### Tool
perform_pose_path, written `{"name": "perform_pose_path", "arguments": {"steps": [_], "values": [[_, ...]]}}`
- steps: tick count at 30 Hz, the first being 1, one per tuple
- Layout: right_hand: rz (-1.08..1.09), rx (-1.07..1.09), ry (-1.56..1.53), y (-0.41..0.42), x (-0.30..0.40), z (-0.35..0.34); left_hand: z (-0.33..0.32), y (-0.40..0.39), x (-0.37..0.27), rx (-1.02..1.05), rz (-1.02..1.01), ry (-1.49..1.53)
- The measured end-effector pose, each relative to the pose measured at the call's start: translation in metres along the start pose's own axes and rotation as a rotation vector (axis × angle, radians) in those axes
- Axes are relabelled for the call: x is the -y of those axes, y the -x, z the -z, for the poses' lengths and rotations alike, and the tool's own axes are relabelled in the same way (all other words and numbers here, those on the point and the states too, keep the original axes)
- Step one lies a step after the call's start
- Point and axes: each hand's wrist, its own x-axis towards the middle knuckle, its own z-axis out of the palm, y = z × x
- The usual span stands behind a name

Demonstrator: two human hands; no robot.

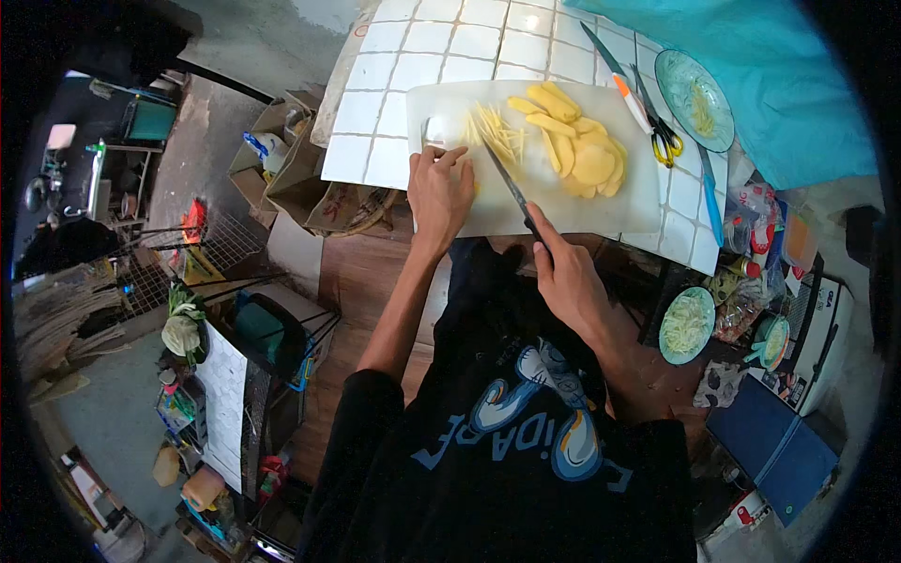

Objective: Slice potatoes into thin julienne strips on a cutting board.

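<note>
My right hand [574, 274] grips the handle of a kitchen knife [508, 184], its dark blade angled up and left over the white plastic cutting board [486, 218]. Near the blade's tip lies a bunch of thin yellow matchstick strips [496, 134]. My left hand [442, 197] rests at the board's left side with fingers bent and apart; I see nothing held in it, though the palm's underside is hidden. Right of the blade, yellow slices [595, 162] that look like peeled potato lie in an overlapping pile, with longer pieces [556, 102] above.
On the white tiled table [450, 42], right of the board, lie an orange-and-white-handled knife [632, 102], scissors [662, 137], a blue-handled knife [711, 197] and a glass plate [693, 102] with some strips. Lower right, a green plate [686, 325] holds pale shreds. Cardboard boxes [295, 169] stand left.
</note>
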Motion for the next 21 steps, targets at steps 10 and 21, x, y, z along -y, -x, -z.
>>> {"name": "perform_pose_path", "arguments": {"steps": [10,21], "values": [[0.093,-0.084,0.079,-0.012,0.007,-0.004,-0.016,-0.007,0.004,-0.052,-0.007,0.028],[0.127,-0.149,0.120,-0.038,0.007,-0.033,-0.028,-0.035,0.017,-0.184,-0.072,-0.086]]}}
